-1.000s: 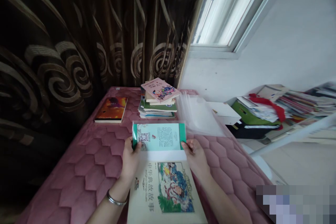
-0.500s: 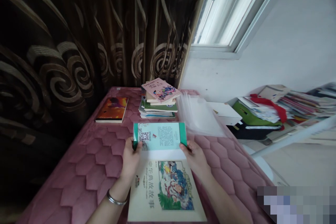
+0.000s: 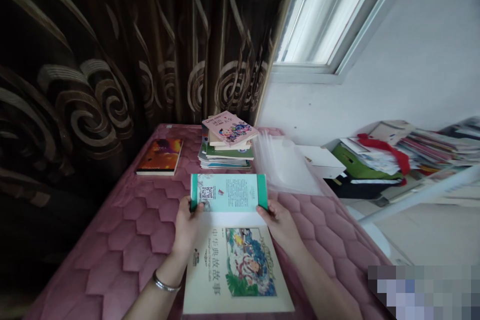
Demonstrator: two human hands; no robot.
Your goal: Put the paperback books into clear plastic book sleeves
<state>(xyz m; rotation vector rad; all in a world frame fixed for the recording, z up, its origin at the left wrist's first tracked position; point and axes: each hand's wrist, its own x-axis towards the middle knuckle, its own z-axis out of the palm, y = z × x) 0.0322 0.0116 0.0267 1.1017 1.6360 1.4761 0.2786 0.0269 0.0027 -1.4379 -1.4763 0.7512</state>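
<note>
A book (image 3: 210, 280) with Chinese lettering and a painted garden scene lies sideways before me. Its light-blue flap (image 3: 236, 192), with green ends, a QR code and small text, is folded out at the far side. My left hand (image 3: 187, 222) pinches the flap's left end between thumb and fingers, and a silver bangle (image 3: 165, 282) circles that wrist. At the opposite end, my right hand (image 3: 279, 220) grips the green edge the same way. The fingers beneath the flap are hidden.
Beyond the book is a stack of books topped by a pink one (image 3: 230, 128). An orange book (image 3: 160, 156) lies to its left, clear plastic sheets (image 3: 288, 167) to its right, all on pink quilted padding (image 3: 150, 230). Papers and a green folder (image 3: 350, 160) are heaped at the right.
The book and flap have tilted very slightly, with the near edge a little higher in view. Both hands keep the same hold.
</note>
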